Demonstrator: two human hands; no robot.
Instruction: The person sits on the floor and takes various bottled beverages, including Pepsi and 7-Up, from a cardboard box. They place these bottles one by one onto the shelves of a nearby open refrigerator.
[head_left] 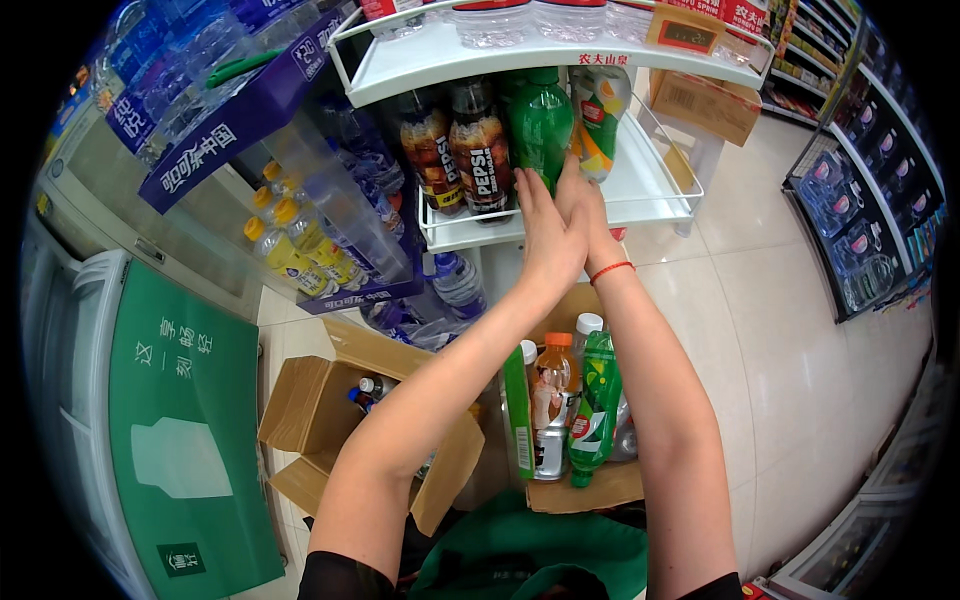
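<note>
On the white wire-railed shelf (640,170), a green plastic soda bottle (541,125) stands upright. My left hand (548,232) presses its fingers against the front of the bottle's lower part. On the bottle's right side, my right hand (583,200) closes in, partly overlapped by the left. Between them the two hands hold the green bottle; some fingertips are hidden. Two dark cola bottles (478,150) stand to the left of it. Close on its right, a clear bottle with an orange, white and green label (602,115) leans slightly.
Below my arms, an open carton (590,497) holds several drink bottles, including a green one (596,410). Another open carton (310,400) stands left. Farther left are a green-sided freezer (190,440) and a purple rack (370,280) of bottles. An upper shelf tier (470,62) overhangs my hands.
</note>
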